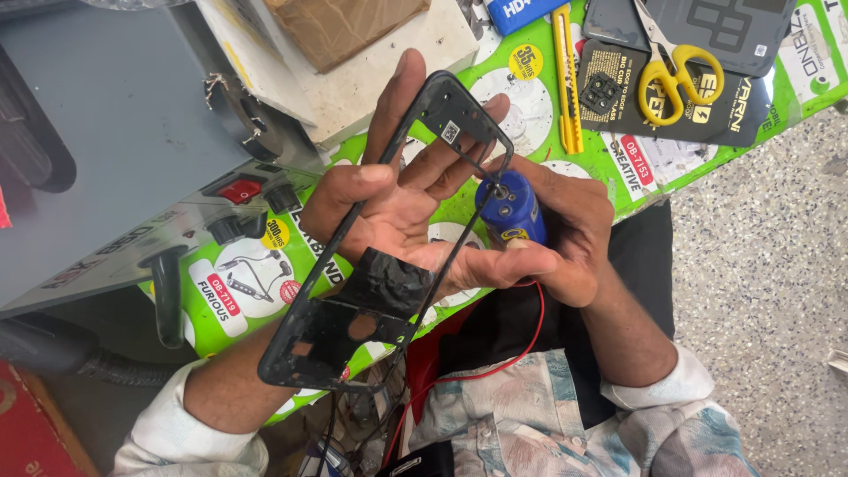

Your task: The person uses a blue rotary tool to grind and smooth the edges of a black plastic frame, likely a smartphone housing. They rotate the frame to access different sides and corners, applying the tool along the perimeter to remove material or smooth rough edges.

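Note:
My left hand [389, 203] lies palm up and holds a black phone frame [371, 305], a thin open rectangle with a solid lower part, tilted from lower left to upper right. Fingers show through the frame's open window. My right hand [565, 243] grips a small blue cylindrical tool [511, 209] whose tip touches the frame's right edge near its top. A red wire [521, 349] runs from that hand down over my lap.
A grey machine [115, 177] with a red switch and black knobs stands at the left. On the green printed table cover [618, 168] lie a yellow utility knife [565, 79], yellow-handled scissors [676, 75] and dark phone covers [698, 26]. Speckled floor at right.

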